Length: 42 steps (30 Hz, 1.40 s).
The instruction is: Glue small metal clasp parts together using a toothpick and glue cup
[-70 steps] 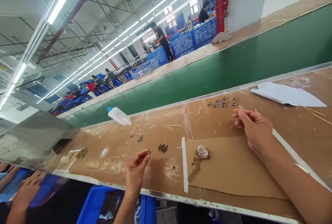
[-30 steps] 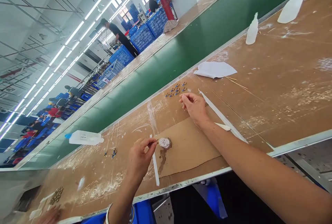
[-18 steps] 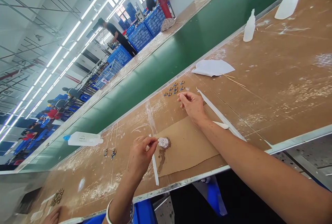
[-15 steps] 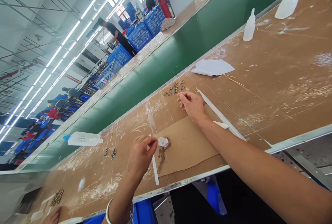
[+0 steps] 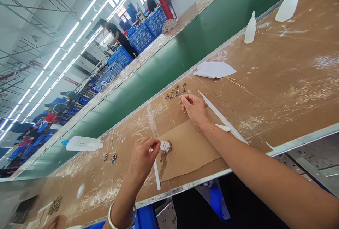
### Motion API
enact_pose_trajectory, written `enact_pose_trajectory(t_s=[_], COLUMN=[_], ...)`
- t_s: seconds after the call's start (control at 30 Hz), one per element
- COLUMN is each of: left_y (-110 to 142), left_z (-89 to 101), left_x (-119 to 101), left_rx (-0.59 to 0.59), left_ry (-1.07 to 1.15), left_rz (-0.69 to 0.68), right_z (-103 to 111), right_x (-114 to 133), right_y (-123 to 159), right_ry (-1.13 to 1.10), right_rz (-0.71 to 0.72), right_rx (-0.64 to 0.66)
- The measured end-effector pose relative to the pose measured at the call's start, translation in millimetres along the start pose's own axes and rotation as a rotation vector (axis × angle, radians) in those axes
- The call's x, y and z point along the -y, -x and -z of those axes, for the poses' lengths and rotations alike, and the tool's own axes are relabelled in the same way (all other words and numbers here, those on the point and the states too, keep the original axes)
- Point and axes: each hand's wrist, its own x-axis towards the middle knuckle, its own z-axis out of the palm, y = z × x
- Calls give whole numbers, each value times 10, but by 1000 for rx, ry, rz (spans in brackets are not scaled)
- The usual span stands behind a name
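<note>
My left hand (image 5: 144, 154) is closed in a pinch beside a small round pot with a white, crusted top (image 5: 165, 146). What its fingertips hold, if anything, is too small to make out. The pot stands on a brown cardboard sheet (image 5: 193, 151), with a dark wet stain (image 5: 162, 163) near it. Farther up, my right hand (image 5: 192, 108) has its thumb and fingers pressed together, just short of a cluster of small blue-and-gold pieces (image 5: 176, 91). Anything within that pinch is hidden. Two similar pieces (image 5: 113, 158) lie to the left of my left hand.
A white bottle with a blue cap (image 5: 83, 143) lies at left. Two white squeeze bottles (image 5: 250, 31) stand at the back right, near white paper (image 5: 215, 70) and thin sticks (image 5: 237, 82). A green belt (image 5: 159, 70) runs behind. Another person's hand (image 5: 51, 223) shows at lower left.
The whole view has shifted slightly to the left. Both hands keep nearly the same pose and place, the left by the pot and the right by the blue-and-gold pieces.
</note>
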Motion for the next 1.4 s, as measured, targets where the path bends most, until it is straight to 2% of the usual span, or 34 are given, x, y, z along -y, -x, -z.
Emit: enact_pose_trajectory(t_s=[0.13,0.23,0.33,0.47,0.6,0.73,0.87,0.93,1.13,1.4], left_y=[-8,23,123,388,735,1039,1230,1271,1240,1154], left_z=[23,117,244,332,257,65,-135,-191,-237,-275], left_x=[-19,-30,-3,120,268,360,397,377,274,298], left_rx=[24,54,23,-63,-165,-253,-388,-419,-376,-354], left_ry=[6,57,184,451,704,790,790,748,524,442], left_rz=[-3,51,226,486,702,830,885,894,849,841], right_z=[1,-2,-2,2,7,9,9,10,13,3], right_x=[-1,-24,-52,-65,-50,-47,-60,-56,-22,-70], right_y=[0,-8,-15,-4,28,46,41,43,64,39], right_ry=[5,8,5,-8,-20,-10,7,8,24,19], right_rz=[10,25,37,35,25,31,43,46,54,48], right_rx=[-1,-1,2,1,-1,-13,-28,-27,-30,-29])
